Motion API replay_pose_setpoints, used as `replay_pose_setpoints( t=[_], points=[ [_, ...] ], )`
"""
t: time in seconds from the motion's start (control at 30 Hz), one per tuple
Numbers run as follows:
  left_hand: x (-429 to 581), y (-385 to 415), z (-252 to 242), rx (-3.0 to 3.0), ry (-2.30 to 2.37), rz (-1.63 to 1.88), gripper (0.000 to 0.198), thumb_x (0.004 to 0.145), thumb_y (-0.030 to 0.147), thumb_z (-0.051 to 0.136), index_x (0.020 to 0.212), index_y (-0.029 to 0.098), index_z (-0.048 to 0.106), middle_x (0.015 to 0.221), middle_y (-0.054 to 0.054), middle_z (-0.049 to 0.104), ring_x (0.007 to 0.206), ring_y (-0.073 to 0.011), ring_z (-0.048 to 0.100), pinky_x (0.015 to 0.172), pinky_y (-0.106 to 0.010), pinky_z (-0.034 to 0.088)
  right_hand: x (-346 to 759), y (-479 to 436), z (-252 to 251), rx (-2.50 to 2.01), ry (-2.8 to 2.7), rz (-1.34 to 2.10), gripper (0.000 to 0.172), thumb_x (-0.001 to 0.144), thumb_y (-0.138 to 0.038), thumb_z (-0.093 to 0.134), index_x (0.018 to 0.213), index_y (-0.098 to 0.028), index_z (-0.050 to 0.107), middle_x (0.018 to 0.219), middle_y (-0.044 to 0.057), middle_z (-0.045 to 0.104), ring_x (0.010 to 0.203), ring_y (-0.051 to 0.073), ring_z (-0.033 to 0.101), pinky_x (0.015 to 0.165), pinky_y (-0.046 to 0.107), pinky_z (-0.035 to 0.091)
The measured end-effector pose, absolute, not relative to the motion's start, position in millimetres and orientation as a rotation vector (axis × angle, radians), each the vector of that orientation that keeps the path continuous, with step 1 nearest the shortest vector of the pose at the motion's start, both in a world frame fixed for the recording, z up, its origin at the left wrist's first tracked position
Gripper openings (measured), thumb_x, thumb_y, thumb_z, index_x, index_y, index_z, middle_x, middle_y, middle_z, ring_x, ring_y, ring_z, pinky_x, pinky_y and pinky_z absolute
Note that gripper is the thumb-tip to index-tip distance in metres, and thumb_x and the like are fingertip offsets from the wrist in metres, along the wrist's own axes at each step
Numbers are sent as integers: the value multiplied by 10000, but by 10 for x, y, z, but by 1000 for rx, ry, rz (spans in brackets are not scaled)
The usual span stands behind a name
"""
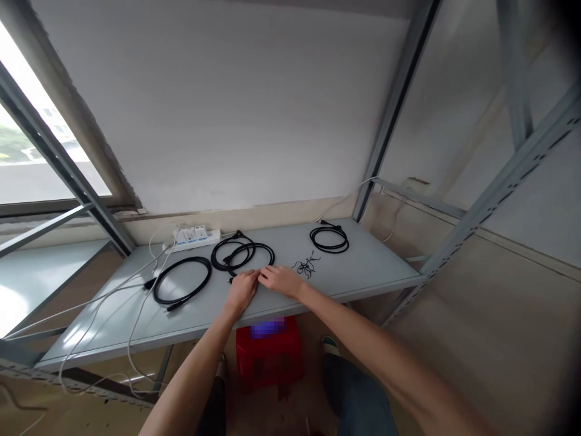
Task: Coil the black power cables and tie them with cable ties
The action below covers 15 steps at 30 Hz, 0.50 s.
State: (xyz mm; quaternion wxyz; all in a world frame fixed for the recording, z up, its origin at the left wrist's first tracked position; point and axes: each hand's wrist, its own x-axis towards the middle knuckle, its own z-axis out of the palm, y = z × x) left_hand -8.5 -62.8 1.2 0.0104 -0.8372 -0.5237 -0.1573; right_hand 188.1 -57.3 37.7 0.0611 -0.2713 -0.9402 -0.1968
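Observation:
My left hand (244, 289) and my right hand (278, 280) meet at the near side of a coiled black power cable (273, 254) on the shelf. Fingers of both hands are closed around its near edge; the exact grip is hidden beneath them. One end of this cable pokes out just left of my left hand. Behind it, partly overlapped, lies a second coiled black cable (213, 255). Right of my right hand is a small loose heap of thin black twist ties (307, 266).
Another black cable coil (210, 274) lies to the left, and one more coil (330, 250) at the back right. A white power strip (195, 241) with white cords sits by the wall. Metal uprights (394, 109) frame the shelf (363, 266). Underneath stands a red stool (270, 357).

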Motion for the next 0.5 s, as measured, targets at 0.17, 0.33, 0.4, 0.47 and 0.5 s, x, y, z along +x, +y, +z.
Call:
replay_pose_setpoints(
  t=[0.17,0.33,0.4,0.47,0.5],
  points=[
    [-71,-650,41,-2613,-1646,-476,262,990,144,446,1041,201,697,963,-73,719,915,-214,679,792,-288,438,1887,-489,441,-599,-2956,-733,243,1016,-43,414,1110,-103,631,1043,145,670,930,215,658,671,297,543],
    [-63,-647,27,-2596,-1659,-465,277,1015,174,433,1075,200,702,981,-74,725,925,-216,683,789,-292,442,1920,-430,587,-563,-3039,-700,235,1000,-27,439,1129,-117,614,1029,137,679,925,206,666,682,292,553],
    [-61,-642,23,-2587,-1669,-458,290,1026,191,424,1090,196,707,987,-82,729,924,-219,685,795,-295,446,1923,-410,646,-607,-3039,-646,236,995,-23,453,1133,-127,614,1030,130,686,911,200,671,688,289,552],
    [-60,-640,24,-2581,-1680,-452,298,1025,187,422,1084,190,715,994,-91,732,925,-224,687,803,-298,451,1920,-393,683,-611,-3024,-583,250,992,-22,466,1149,-143,618,1035,120,693,891,193,674,681,281,545],
    [-60,-640,27,-2583,-1683,-453,299,1022,181,424,1078,187,718,1000,-95,733,930,-226,689,806,-300,453,1917,-386,693,-600,-3017,-561,257,991,-22,471,1155,-149,622,1037,117,696,882,191,676,678,278,541]
  ],
)
